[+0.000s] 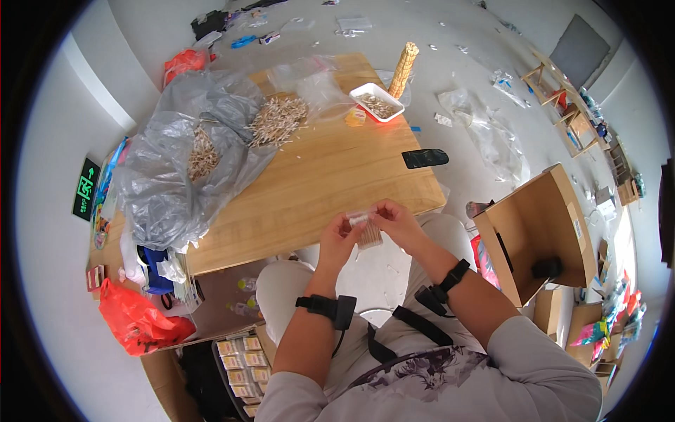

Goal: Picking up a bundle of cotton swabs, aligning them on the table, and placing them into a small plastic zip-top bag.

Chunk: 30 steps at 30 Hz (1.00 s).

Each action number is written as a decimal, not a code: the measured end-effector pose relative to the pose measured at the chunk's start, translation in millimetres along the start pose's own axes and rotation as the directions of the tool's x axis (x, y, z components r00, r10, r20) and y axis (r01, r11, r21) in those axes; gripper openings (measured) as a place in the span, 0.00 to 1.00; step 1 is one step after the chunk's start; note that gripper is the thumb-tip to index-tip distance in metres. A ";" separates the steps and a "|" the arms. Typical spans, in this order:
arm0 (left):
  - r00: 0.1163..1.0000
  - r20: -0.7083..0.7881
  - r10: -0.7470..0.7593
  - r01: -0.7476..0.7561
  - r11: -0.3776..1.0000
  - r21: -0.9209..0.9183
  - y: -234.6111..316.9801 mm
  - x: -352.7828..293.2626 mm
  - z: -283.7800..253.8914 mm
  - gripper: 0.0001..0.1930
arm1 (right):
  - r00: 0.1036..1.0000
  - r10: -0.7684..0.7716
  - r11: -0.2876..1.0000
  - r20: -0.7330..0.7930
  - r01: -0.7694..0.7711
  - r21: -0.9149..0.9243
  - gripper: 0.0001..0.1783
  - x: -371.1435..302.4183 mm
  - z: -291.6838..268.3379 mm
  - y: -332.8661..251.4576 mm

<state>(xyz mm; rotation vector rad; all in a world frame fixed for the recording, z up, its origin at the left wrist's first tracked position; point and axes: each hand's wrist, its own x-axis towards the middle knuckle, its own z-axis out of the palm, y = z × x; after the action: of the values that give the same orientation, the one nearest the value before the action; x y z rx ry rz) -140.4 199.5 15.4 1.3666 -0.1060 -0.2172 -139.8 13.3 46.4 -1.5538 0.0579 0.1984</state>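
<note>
Between my two hands, just off the table's near edge, is a small clear plastic bag of cotton swabs [368, 236]. The fingers of my left hand [337, 240] pinch its upper left side. My right hand [398, 224] grips the top right corner, fingers closed. Thin sticks stand side by side inside the bag, and its top looks pale and creased. Farther off on the wooden table [330, 176] lies a loose heap of cotton swabs [280, 119], with more swabs [202, 156] inside a large grey plastic bag [172, 204].
A white tray of small bits [380, 104] and a tall tan roll [403, 69] stand at the table's far right corner, near a black flat piece [425, 158]. An open cardboard box [538, 232] is at my right. Packed boxes [245, 366] and a red bag [140, 320] sit lower left.
</note>
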 end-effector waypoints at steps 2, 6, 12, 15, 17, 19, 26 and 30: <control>1.000 -0.007 -0.004 0.004 1.000 -0.007 -2.8 0.4 -1.4 0.11 | 1.000 0.011 0.997 0.005 -0.010 -0.082 0.08 0.2 -0.3 -0.4; 1.000 0.000 0.016 -0.016 0.999 0.030 -2.7 1.8 -0.5 0.10 | 0.999 0.048 0.998 0.001 -0.048 -0.046 0.08 0.1 -1.0 -3.3; 0.998 -0.041 0.048 -0.049 0.998 -0.026 -6.9 1.9 -1.9 0.08 | 0.996 0.088 0.976 -0.024 -0.091 -0.198 0.08 -2.0 0.4 -13.9; 0.985 -0.094 0.142 -0.128 0.982 0.136 4.1 -1.8 0.7 0.06 | 0.998 0.066 0.948 -0.019 -0.068 -0.311 0.07 -5.0 3.2 -19.2; 0.967 -0.117 0.226 -0.185 0.940 0.289 11.9 -2.6 1.7 0.05 | 0.998 -0.024 0.967 -0.051 0.010 -0.254 0.07 -7.1 8.9 -20.2; 0.841 -0.142 0.522 -0.394 0.771 0.500 16.6 -0.7 2.2 0.05 | 0.996 -0.057 0.974 -0.071 0.040 -0.224 0.07 -5.3 15.5 -20.3; 0.930 -0.288 0.229 -0.185 0.967 0.172 -1.8 4.8 -2.1 0.07 | 0.996 -0.004 0.998 -0.087 -0.003 -0.071 0.07 9.1 17.7 6.5; 0.967 -0.180 -0.178 0.149 0.976 -0.161 -1.5 4.4 -9.4 0.10 | 0.992 -0.071 0.990 -0.107 0.057 -0.130 0.09 13.0 17.3 16.3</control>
<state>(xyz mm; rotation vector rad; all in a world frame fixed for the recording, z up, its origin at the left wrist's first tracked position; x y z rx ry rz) -134.3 207.3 11.9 1.2433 0.1840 -0.2249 -131.2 31.8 28.5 -1.6901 0.0850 0.0651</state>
